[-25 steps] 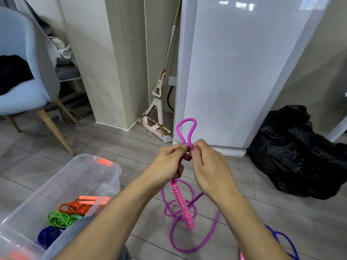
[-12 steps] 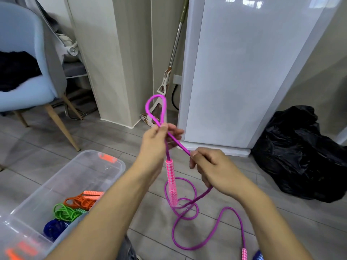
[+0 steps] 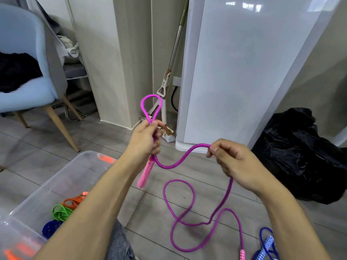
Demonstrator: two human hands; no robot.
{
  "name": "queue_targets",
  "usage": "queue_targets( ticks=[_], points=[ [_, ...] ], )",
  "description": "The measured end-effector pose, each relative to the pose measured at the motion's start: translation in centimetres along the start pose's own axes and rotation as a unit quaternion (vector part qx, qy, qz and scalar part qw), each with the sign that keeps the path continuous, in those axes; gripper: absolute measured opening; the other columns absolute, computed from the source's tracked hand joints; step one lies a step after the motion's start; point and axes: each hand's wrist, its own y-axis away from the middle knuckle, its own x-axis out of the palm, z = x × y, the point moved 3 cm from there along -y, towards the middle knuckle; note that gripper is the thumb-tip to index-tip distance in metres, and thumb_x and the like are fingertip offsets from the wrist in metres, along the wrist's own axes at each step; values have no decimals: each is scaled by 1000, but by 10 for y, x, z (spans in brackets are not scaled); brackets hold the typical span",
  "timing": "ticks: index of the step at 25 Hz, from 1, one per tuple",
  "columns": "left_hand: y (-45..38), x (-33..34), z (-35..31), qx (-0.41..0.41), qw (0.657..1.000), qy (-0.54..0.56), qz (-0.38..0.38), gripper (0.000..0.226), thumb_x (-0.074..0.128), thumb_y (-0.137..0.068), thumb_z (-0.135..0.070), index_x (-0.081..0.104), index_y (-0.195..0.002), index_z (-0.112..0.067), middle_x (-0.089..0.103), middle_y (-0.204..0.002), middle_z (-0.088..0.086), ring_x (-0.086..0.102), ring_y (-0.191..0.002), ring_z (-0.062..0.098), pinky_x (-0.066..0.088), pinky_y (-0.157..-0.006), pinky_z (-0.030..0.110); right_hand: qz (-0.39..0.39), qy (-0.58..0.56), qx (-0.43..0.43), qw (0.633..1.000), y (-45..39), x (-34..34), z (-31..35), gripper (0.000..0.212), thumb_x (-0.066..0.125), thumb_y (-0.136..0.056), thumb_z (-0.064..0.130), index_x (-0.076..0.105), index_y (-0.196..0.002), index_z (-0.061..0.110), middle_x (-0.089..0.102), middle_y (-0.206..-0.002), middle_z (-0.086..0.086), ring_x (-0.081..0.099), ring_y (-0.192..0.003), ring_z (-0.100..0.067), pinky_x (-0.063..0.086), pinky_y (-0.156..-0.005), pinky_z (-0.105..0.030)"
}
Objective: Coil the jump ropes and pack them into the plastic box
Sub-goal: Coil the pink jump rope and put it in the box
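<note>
Left hand is closed around the purple jump rope, gripping the top of its pink handle together with the base of one finished loop that stands up above the fist. The handle hangs below the fist, long axis near vertical, lower end tilted slightly toward the person's left.

Right hand pinches the same cord between thumb and forefinger, to the right of the left hand and a little lower. Between the two grips the cord sags in a shallow S.

From the right hand the slack drops down to the grey floor, where it lies in loose crossing curves ending at the second handle near the bottom edge. The uncoiled length therefore lies below and right of the left fist, nearer the right hand.

Judgement: the right hand would bring its pinch across to the left fist to form the next loop.

The plastic box sits at lower left, holding orange, green and blue coils. A blue rope lies unpacked at lower right
</note>
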Motion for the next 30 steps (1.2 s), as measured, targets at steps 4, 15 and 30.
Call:
queue_targets(
  ticks=[4, 15, 30],
  points=[
    [26, 34, 17, 48, 977, -174, 113, 26, 37, -106, -18, 58, -89, -14, 58, -66, -3, 30, -43, 11, 22, -41, 20, -12, 72, -52, 996, -4, 32, 8, 22, 53, -102, 27, 65, -85, 20, 45, -57, 10, 36, -52, -6, 33, -52, -22],
    [41, 41, 15, 102, 923, -297, 222, 28, 35, -107, -27, 52, -96, -7, 55, -61, -3, 63, -70, 17, 53, -75, 38, -71, 27, -11, 997, -7, 34, 6, 30, 55, -101, 31, 60, -74, 20, 47, -50, 12, 37, -45, -6, 31, -50, -23],
    [25, 41, 28, -52, 996, -17, 73, 23, 36, -106, -14, 51, -90, -8, 47, -57, 2, 47, -44, 18, 50, -48, 31, -148, -19, 35, 988, -9, 8, -5, 31, 43, -105, 23, 56, -78, 15, 34, -44, 11, 25, -42, -10, 21, -46, -23]
  ],
)
